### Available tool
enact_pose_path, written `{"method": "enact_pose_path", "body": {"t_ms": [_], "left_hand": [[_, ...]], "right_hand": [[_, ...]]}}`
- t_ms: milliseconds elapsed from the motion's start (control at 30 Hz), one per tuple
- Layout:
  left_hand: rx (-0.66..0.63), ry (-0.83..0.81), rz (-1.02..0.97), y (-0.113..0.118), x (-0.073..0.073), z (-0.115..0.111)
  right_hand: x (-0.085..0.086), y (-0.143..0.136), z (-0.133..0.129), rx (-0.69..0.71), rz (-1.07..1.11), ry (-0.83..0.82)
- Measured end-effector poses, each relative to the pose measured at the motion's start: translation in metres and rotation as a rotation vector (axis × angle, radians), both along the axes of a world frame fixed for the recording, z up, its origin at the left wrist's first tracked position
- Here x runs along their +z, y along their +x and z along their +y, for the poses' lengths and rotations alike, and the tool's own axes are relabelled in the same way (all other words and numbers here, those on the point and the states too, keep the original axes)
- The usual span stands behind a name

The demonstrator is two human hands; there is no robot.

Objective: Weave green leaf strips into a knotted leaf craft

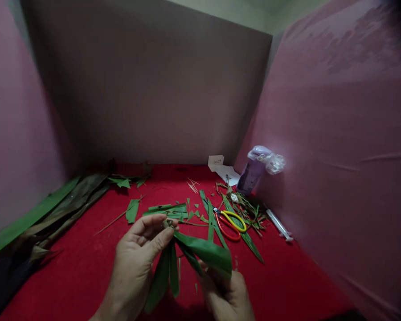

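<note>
My left hand (137,256) pinches the narrow top end of a bundle of green leaf strips (203,252) between thumb and fingers. Several strips hang down from that pinch, and one broad strip bends over to the right. My right hand (225,292) is closed on the lower right part of this bundle, its fingertips partly hidden behind the leaf. Just beyond the hands, scissors (232,225) with one red and one yellow handle lie on the red cloth (76,263). Cut leaf pieces (167,210) are beside them.
Long leaves (63,209) lie along the left wall. Toothpicks (193,185) and white papers (227,174) are at the back. To the right stand a purple container (251,174) in clear plastic, a heap of stems (250,209) and a syringe-like tube (279,225). Walls enclose three sides.
</note>
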State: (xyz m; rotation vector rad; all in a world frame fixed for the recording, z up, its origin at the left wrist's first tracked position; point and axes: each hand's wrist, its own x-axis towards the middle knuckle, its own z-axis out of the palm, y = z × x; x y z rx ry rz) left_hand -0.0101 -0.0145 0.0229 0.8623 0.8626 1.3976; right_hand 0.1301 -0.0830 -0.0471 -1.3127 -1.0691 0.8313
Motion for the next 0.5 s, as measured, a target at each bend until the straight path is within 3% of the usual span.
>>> {"method": "enact_pose_path", "body": {"t_ms": [100,233,367,500], "left_hand": [[0.005,-0.023,0.008,0.002,0.002,0.002],[0.023,-0.035,0.016,0.003,0.002,0.003],[0.032,-0.051,0.021,0.003,0.000,0.003],[-0.001,-0.045,0.020,0.002,-0.004,0.003]], "right_hand": [[0.004,0.002,0.004,0.076,-0.028,0.041],[0.003,0.004,0.010,0.050,0.000,0.083],[-0.008,0.003,0.012,0.032,0.044,0.102],[-0.022,0.003,0.012,-0.071,0.194,0.057]]}}
